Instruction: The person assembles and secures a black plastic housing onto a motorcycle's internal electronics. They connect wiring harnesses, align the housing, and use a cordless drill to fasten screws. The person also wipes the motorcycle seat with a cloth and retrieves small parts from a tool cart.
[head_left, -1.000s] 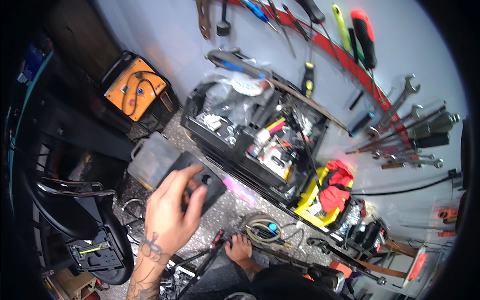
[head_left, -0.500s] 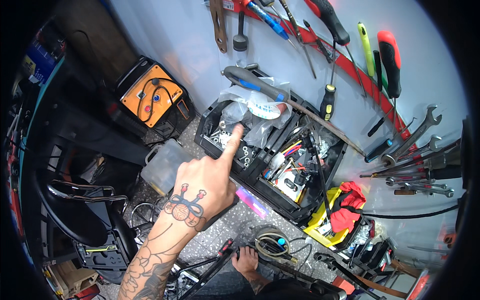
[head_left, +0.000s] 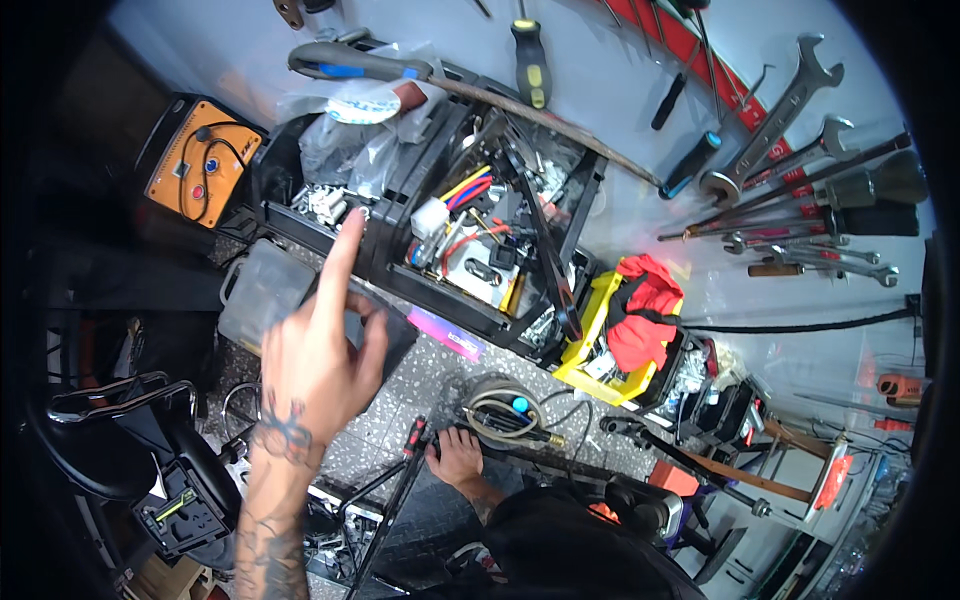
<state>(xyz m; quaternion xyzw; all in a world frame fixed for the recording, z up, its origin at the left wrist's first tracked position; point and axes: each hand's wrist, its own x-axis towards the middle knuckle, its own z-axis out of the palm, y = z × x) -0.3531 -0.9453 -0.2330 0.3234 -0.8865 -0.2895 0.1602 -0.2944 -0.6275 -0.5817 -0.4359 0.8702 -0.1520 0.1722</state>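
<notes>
My left hand (head_left: 318, 350) reaches up from the lower left with its index finger stretched out. Its thumb stands apart and the other fingers are partly curled; nothing is in it. The fingertip comes over the front edge of a black parts bin, beside a heap of small white and metal fittings (head_left: 325, 205). Clear plastic bags (head_left: 345, 150) lie behind them. Right of that, a second black compartment holds a small white box (head_left: 430, 218), coloured pieces and loose small parts. My right hand (head_left: 460, 458) lies low in the middle, fingers laid out over a dark surface, apparently holding nothing.
A long-handled tool (head_left: 560, 128) lies across the bins' back. Right of them stands a yellow bin (head_left: 578, 370) with a red cloth (head_left: 645, 315). Wrenches (head_left: 790, 110) and screwdrivers hang on the wall. An orange-fronted machine (head_left: 205, 165), a translucent container (head_left: 265, 290) and a coiled hose (head_left: 500, 410) stand around.
The view has shifted right and down, so the bins sit further left and higher. My left hand's thumb has swung out from the index finger, which still points at the fittings. My right hand rests as before.
</notes>
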